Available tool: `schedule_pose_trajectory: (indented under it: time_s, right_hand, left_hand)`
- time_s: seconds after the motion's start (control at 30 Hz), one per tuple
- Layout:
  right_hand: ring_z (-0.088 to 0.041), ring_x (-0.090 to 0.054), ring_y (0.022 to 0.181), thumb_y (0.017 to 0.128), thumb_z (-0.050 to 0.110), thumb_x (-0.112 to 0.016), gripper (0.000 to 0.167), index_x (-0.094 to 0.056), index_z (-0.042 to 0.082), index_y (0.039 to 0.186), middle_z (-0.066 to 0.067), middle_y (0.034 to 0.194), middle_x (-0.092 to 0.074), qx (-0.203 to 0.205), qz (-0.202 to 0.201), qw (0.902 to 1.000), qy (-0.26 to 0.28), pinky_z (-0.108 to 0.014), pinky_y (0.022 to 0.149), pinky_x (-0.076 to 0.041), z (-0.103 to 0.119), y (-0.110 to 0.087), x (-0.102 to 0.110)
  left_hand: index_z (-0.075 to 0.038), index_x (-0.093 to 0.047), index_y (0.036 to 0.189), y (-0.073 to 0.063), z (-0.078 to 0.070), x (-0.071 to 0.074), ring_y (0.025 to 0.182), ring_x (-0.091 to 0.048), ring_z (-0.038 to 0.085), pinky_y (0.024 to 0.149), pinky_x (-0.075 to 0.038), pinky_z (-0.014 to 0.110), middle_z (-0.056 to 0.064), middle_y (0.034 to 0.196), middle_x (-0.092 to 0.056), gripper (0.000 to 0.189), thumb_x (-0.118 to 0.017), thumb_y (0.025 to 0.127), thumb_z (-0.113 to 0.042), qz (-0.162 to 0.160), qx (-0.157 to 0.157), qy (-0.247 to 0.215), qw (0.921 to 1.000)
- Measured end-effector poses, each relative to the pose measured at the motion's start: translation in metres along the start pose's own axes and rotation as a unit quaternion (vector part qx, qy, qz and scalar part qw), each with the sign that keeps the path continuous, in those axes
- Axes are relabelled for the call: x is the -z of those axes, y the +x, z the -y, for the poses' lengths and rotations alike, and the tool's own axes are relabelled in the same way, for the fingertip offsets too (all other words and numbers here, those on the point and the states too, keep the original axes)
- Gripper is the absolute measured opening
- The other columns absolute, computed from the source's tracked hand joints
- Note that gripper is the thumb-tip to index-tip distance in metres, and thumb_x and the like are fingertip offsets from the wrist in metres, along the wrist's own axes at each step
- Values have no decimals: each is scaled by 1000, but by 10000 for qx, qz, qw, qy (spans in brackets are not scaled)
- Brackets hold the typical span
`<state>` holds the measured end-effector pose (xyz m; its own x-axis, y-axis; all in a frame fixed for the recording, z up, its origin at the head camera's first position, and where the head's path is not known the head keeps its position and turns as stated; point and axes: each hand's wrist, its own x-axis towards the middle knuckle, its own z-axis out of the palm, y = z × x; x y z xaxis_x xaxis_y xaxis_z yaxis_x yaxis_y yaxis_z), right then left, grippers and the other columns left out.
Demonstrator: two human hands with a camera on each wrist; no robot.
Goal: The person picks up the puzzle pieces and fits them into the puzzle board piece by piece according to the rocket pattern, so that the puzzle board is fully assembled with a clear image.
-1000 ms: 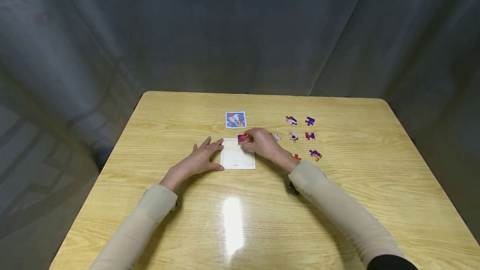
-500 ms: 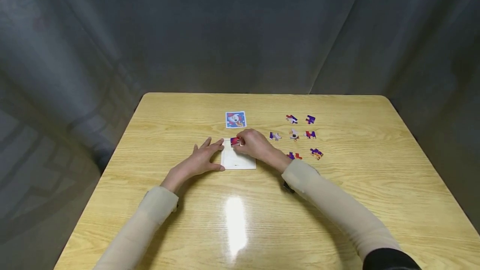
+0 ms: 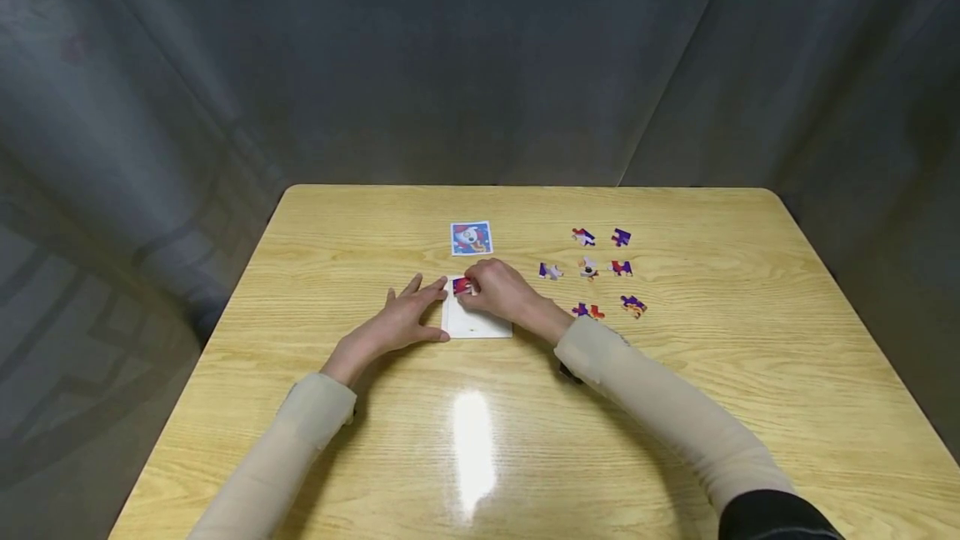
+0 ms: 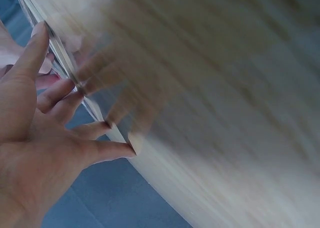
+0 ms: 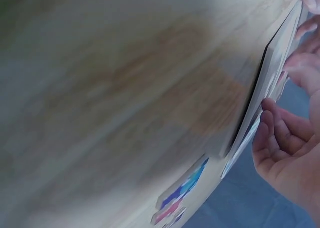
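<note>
A white square puzzle tray (image 3: 482, 328) lies flat on the table. My left hand (image 3: 400, 320) rests along its left edge, fingers spread, thumb near the lower left corner. In the left wrist view the fingertips (image 4: 132, 150) reach down to the tabletop. With thumb and fingers my right hand (image 3: 504, 290) pinches a red and purple jigsaw piece (image 3: 460, 285) at the tray's upper left corner; part of the piece is hidden behind the fingers. The right wrist view shows the right hand (image 5: 290, 138) beside the tray's raised edge (image 5: 267, 78).
Beyond the tray lies a square picture card (image 3: 471, 238) of a white cartoon character. Several loose jigsaw pieces are spread to the right, among them a white one (image 3: 588, 268), a purple one (image 3: 621, 237) and a purple and orange one (image 3: 633, 306). A dark curtain (image 3: 480, 65) hangs behind the table.
My right hand has moved left across the tray with the jigsaw piece, from the top middle to the upper left corner. The left hand has stayed at the tray's edge.
</note>
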<state>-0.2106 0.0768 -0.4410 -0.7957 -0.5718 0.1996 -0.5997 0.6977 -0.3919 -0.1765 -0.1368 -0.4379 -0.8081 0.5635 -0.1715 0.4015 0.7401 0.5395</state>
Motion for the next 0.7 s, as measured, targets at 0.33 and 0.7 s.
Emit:
schedule_pose_trajectory:
  time_s: [0.33,0.7]
  right_hand:
    - [-16,-54,66,83,20,-72,17,-69,3,84,-2,72,-60,-103,70,9999,-119,-28,61,-47,6,1,-3]
    - [-19,-58,75,88,29,-70,28,-70,1,92,-5,81,-64,-136,197,9969,-744,-30,68,-51,9,1,-6]
  left_hand:
    - [-5,-51,136,-1,0,0,144,-8,42,101,-5,78,9,158,-24,67,-75,83,-36,-85,-25,-68,9999]
    - [-5,-53,134,2,0,-1,145,-7,42,101,-2,77,9,157,-25,65,-77,81,-34,-132,43,-245,9996]
